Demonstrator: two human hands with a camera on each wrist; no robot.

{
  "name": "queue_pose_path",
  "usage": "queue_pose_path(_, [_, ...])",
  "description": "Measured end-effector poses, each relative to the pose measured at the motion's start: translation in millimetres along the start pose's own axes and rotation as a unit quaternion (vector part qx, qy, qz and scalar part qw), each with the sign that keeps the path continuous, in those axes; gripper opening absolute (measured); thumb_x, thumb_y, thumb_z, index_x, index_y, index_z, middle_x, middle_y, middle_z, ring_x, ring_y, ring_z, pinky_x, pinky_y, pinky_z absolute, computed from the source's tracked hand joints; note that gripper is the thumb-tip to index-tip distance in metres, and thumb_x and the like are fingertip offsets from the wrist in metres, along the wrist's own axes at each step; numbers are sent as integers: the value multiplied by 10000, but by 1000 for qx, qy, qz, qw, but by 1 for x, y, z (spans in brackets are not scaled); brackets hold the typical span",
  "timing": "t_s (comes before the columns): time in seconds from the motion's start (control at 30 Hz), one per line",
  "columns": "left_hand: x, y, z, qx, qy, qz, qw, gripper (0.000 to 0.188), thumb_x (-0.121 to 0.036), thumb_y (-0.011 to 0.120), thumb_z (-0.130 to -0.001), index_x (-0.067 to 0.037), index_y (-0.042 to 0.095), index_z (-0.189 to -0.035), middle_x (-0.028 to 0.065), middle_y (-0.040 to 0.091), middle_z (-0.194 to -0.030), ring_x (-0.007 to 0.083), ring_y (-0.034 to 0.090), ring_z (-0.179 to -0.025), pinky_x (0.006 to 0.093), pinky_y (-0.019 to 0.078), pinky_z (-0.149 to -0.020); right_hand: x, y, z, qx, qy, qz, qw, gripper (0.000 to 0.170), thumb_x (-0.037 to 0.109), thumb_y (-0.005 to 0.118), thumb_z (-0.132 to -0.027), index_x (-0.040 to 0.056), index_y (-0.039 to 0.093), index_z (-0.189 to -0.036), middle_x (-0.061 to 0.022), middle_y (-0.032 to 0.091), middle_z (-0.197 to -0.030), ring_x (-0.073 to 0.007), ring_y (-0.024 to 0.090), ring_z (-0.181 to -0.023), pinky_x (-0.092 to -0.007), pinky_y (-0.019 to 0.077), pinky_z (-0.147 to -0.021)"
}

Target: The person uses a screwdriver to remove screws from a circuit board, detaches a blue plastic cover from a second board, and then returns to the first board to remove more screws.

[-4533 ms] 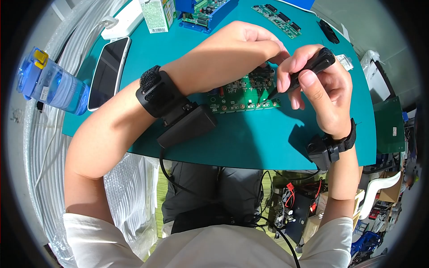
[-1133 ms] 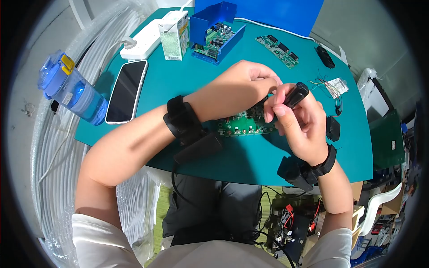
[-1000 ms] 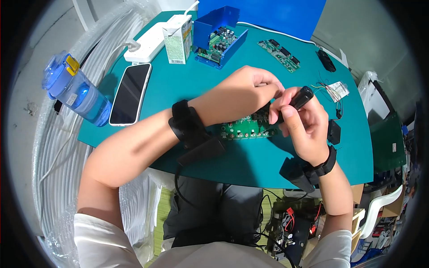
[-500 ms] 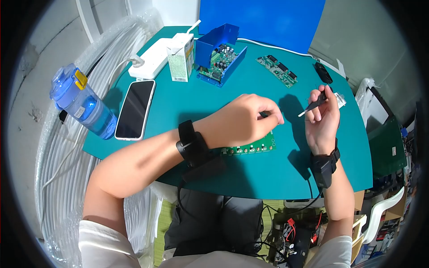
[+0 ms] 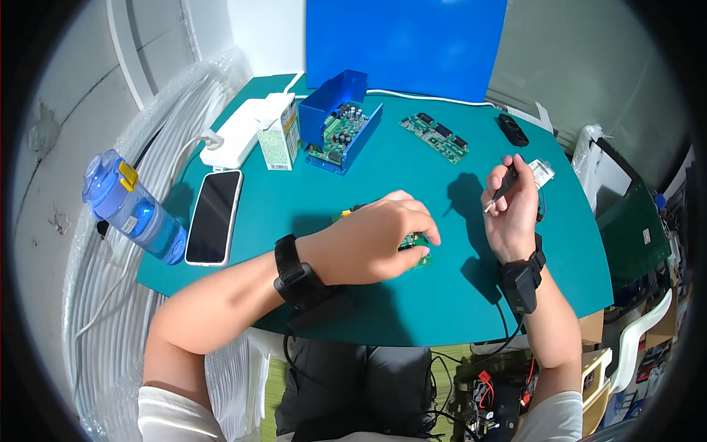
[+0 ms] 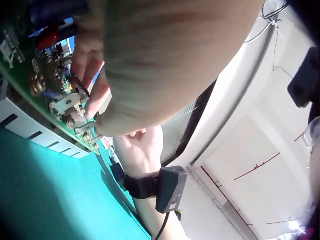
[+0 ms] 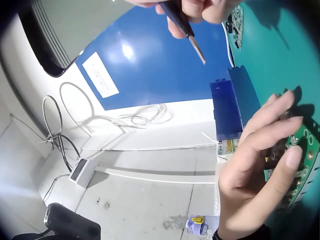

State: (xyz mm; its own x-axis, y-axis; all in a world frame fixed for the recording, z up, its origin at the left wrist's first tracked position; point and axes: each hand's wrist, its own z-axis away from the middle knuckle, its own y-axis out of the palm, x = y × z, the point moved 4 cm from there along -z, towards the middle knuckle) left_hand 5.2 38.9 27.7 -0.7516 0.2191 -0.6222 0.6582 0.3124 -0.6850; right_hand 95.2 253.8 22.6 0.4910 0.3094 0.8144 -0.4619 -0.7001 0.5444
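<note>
At the middle of the head view, the left hand (image 5: 368, 241) arches over the board (image 7: 312, 142), which rests on the counter (image 5: 449, 317) and is mostly hidden beneath it. The fingers bend across the components, with the thumb apart from them near the board's edge; they may well be steadying it, though I cannot tell whether they grip it or only rest there. At the centre right of the head view, the right hand (image 5: 513, 221) is raised, its fingers pinching a dark tool (image 5: 506, 182) by the handle. The metal tip points down and left, well apart from the board; that hold probably leaves the tip exposed and the view of the work less blocked. Towards the top of the frame, a blue case (image 5: 364, 138) stands with its top open, electronics inside, and a second board (image 5: 436, 138) lies flat to its right. A phone (image 5: 214, 218), a carton (image 5: 278, 140) and a power strip (image 5: 234, 136) sit at the left, as does a bottle (image 5: 140, 214) at the counter's edge, presumably kept aside so that neither elbow nor tool meets them.
</note>
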Motion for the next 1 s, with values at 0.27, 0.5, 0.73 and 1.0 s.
queue_pose_path(0.27, [-13,0,23,77,-30,-177,981,746,-337,768,-876,-3,465,-1471,294,376,-1538,472,313,-1453,555,314,-1171,13,-4,-3,-52,-40,-18,998,179,286,471,-1078,120,490,-1015,-41,574,-700,-71,330,-461,-234,264,-428])
queue_pose_path(0.5, [-18,-7,33,77,-100,-275,953,815,-388,712,-916,-2,358,-1539,277,385,-1525,462,378,-1387,524,312,-1161,18,-6,-6,-56,-48,-23,997,174,282,466,-1078,127,481,-1001,-45,575,-700,-67,332,-463,-228,251,-424])
queue_pose_path(0.73, [-18,-16,27,89,-205,-240,945,862,-426,769,-850,-2,416,-1512,212,513,-1389,404,492,-1235,463,408,-1075,14,1,-2,-43,-37,9,998,199,291,446,-1083,135,486,-968,-17,545,-626,-84,341,-470,-248,281,-446])
queue_pose_path(1.0, [-10,-14,17,42,-192,-208,958,893,-416,834,-771,-25,467,-1484,188,567,-1321,395,528,-1186,446,432,-1039,5,10,-1,44,38,34,998,231,307,443,-1082,117,467,-951,4,392,-554,-111,376,-564,-275,317,-528])
